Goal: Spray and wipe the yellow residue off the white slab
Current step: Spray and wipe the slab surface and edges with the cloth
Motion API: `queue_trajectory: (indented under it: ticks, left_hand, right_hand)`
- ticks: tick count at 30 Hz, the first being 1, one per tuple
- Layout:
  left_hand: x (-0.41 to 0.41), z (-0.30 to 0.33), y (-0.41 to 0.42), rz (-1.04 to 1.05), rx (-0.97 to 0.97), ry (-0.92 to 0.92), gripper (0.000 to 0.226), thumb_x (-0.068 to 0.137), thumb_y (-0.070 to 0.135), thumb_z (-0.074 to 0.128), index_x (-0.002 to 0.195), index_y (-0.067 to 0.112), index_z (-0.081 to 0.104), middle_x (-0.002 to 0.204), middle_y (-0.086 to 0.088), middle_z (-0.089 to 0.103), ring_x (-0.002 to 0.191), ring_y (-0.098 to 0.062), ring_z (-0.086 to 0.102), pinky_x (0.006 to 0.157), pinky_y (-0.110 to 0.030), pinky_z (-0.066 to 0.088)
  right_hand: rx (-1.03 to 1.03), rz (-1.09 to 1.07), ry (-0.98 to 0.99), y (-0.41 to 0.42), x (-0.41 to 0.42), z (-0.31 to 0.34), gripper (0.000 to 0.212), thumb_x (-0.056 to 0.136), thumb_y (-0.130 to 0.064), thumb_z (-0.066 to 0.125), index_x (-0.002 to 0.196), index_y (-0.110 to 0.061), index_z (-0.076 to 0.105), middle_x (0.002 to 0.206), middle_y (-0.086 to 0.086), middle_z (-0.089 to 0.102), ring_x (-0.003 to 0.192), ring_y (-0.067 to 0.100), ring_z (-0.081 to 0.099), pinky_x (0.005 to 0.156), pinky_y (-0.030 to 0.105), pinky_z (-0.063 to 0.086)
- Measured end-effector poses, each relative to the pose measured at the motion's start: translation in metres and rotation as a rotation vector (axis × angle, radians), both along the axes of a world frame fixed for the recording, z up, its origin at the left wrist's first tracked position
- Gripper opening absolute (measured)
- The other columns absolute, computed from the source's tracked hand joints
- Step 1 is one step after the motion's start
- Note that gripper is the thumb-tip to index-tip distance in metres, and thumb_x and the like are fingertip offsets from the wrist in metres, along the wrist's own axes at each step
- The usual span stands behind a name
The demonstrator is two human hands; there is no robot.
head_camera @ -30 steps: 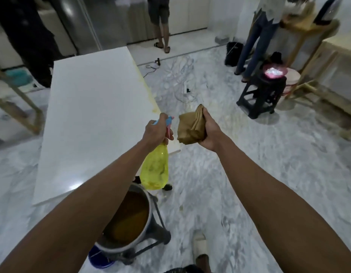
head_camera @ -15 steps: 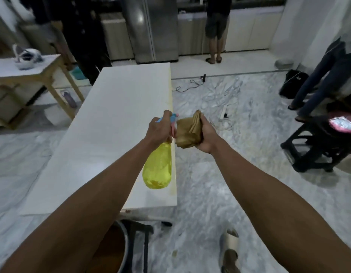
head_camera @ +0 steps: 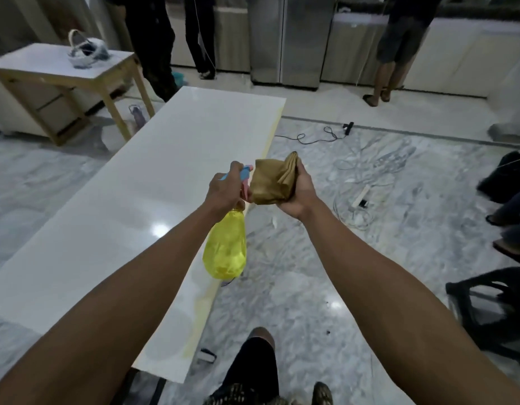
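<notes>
Left hand (head_camera: 223, 191) grips the spray bottle (head_camera: 225, 252), hiding its trigger; right hand (head_camera: 296, 191) clutches the folded cloth (head_camera: 272, 182).

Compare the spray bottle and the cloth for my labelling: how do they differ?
The spray bottle is translucent yellow and rigid; the cloth is brown, soft and folded. The bottle hangs from the left hand; the cloth is bunched in the right hand. Both are held above the white slab's edge.

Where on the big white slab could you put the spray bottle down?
The white slab is bare nearly all over, left of the spray bottle. Skip its right edge with the yellow residue. The floor beside it has cables.
</notes>
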State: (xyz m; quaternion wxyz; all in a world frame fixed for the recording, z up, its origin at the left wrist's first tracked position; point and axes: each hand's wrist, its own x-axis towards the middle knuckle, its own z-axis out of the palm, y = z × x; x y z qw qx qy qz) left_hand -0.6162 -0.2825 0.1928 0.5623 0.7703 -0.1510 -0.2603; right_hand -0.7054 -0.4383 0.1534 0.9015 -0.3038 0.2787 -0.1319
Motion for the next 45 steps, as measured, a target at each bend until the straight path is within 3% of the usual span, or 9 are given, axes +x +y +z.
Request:
queue_trajectory:
  ticks: [6,17,21,28,33,37,39,42,45]
  left_hand:
    - [0.069,-0.032,-0.104,-0.007,-0.004,0.046,0.045,0.106,0.04,0.039,0.083,0.02,0.073,0.068,-0.016,0.071,0.065,-0.031,0.07,0.059,-0.034,0.048]
    - [0.235,-0.051,-0.298,-0.159,0.099,0.058,0.037,0.104,0.04,0.04,0.097,0.03,0.075,0.071,-0.015,0.07,0.07,-0.031,0.07,0.059,-0.032,0.049]
    - [0.279,-0.059,-0.343,-0.154,0.119,0.094,0.042,0.1,0.043,0.043,0.096,0.019,0.078,0.07,-0.015,0.071,0.07,-0.033,0.068,0.055,-0.031,0.049]
    - [0.354,-0.077,-0.422,-0.108,0.128,0.117,0.039,0.108,0.038,0.041,0.103,0.025,0.078,0.073,-0.019,0.069,0.06,-0.024,0.07,0.051,-0.028,0.05]
    - [0.418,-0.09,-0.494,-0.002,0.205,0.151,0.043,0.107,0.041,0.041,0.084,0.024,0.073,0.071,-0.015,0.069,0.051,-0.027,0.059,0.055,-0.031,0.051]
    - [0.467,-0.094,-0.542,0.049,0.254,0.216,0.049,0.102,0.045,0.047,0.089,0.011,0.079,0.057,-0.008,0.067,0.054,-0.03,0.063,0.056,-0.029,0.048]
    - [0.489,-0.097,-0.559,0.066,0.282,0.225,0.056,0.098,0.05,0.049,0.093,0.003,0.08,0.053,-0.004,0.066,0.052,-0.029,0.062,0.056,-0.028,0.047]
    - [0.517,-0.104,-0.578,0.034,0.318,0.205,0.046,0.103,0.045,0.046,0.099,0.013,0.08,0.046,0.006,0.061,0.041,-0.016,0.057,0.051,-0.025,0.047]
    - [0.537,-0.111,-0.596,0.011,0.282,0.237,0.041,0.105,0.036,0.046,0.105,0.016,0.081,0.063,-0.01,0.066,0.044,-0.012,0.06,0.045,-0.024,0.048]
  right_hand:
    - [0.019,-0.028,0.037,-0.104,0.069,-0.034,0.068,0.095,-0.068,0.041,0.123,-0.012,0.066,0.126,0.016,0.067,0.118,0.032,0.061,0.105,0.05,0.045]
    - [0.044,-0.118,0.084,-0.295,0.227,-0.08,0.074,0.093,-0.071,0.042,0.134,-0.013,0.062,0.131,0.016,0.065,0.128,0.035,0.057,0.113,0.054,0.037]
    - [0.07,-0.109,0.057,-0.339,0.272,-0.081,0.069,0.094,-0.068,0.043,0.129,-0.012,0.064,0.129,0.016,0.066,0.124,0.033,0.06,0.111,0.051,0.041]
    - [0.218,-0.035,0.0,-0.415,0.351,-0.106,0.08,0.083,-0.067,0.063,0.14,-0.011,0.056,0.146,0.016,0.053,0.135,0.037,0.05,0.117,0.053,0.031]
    - [0.345,0.086,-0.058,-0.475,0.42,-0.131,0.088,0.088,-0.075,0.047,0.146,-0.009,0.048,0.147,0.018,0.051,0.135,0.035,0.049,0.119,0.05,0.03]
    - [0.334,0.153,-0.07,-0.515,0.476,-0.15,0.086,0.094,-0.073,0.037,0.149,-0.008,0.043,0.152,0.019,0.044,0.142,0.037,0.039,0.119,0.057,0.026]
    - [0.354,0.157,-0.066,-0.532,0.498,-0.154,0.084,0.095,-0.072,0.036,0.149,-0.008,0.044,0.151,0.019,0.045,0.14,0.037,0.042,0.118,0.056,0.029]
    - [0.455,0.088,-0.068,-0.554,0.519,-0.161,0.072,0.094,-0.064,0.043,0.139,-0.008,0.055,0.139,0.02,0.058,0.122,0.037,0.061,0.103,0.054,0.049]
    - [0.604,-0.092,-0.068,-0.57,0.532,-0.178,0.059,0.093,-0.054,0.053,0.132,-0.01,0.061,0.131,0.019,0.064,0.114,0.037,0.064,0.093,0.052,0.055]
